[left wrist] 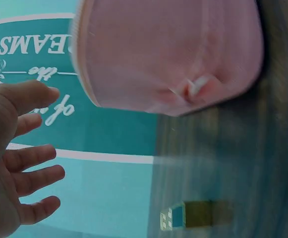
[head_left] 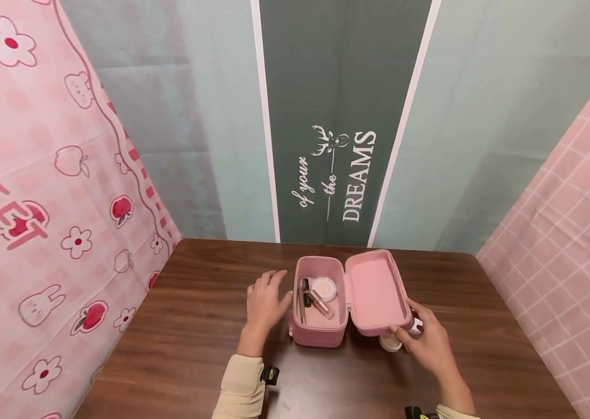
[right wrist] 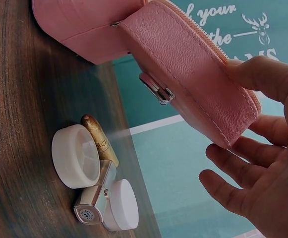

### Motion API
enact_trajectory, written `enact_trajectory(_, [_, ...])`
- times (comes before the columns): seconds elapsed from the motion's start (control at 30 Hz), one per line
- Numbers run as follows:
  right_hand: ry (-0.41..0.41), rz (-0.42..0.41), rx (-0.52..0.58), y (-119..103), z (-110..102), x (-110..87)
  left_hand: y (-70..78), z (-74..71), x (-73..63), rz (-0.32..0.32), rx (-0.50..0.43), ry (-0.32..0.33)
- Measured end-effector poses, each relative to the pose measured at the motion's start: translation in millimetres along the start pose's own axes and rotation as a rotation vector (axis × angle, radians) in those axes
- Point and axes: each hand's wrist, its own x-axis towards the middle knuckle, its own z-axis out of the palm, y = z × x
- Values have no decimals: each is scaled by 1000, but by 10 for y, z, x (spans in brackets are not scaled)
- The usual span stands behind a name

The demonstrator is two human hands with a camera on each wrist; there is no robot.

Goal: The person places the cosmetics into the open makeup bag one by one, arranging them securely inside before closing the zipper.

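Note:
A pink cosmetic case (head_left: 320,337) stands on the table with its lid (head_left: 377,289) swung over to the right. My right hand (head_left: 431,344) grips the lid's outer end, thumb (right wrist: 262,74) at its zippered rim and fingers underneath. Inside the case lie a round pale compact (head_left: 323,288), a lipstick-like tube (head_left: 321,305), a black-ended tube (head_left: 306,293) and a slim brown pencil (head_left: 301,308). My left hand (head_left: 265,301) hovers just left of the case, fingers spread and holding nothing; the left wrist view shows a gap between it and the case (left wrist: 173,54).
Under the raised lid, the right wrist view shows a white round jar (right wrist: 67,158), a gold tube (right wrist: 101,139), a clear-ended rectangular container (right wrist: 90,201) and a white round container (right wrist: 124,203) on the brown table (right wrist: 15,148). Printed cloths (head_left: 347,70) hang behind and at both sides.

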Motion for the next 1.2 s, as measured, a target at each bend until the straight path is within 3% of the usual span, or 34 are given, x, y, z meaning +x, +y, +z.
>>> enact_trajectory(0.4, [27, -11, -13, 30, 30, -26, -304, 69, -187, -67, 50, -33])
enact_trajectory(0.67, [22, -4, -12, 34, 32, -42, -493, 231, -252, -121, -64, -5])
enact_trajectory(1.0, [31, -6, -2, 41, 27, -40, -659, 453, -273, -259, -225, 49])
enact_trajectory(1.2, [25, -2, -11, 31, 28, -34, -714, 562, -320, -358, -202, 46])
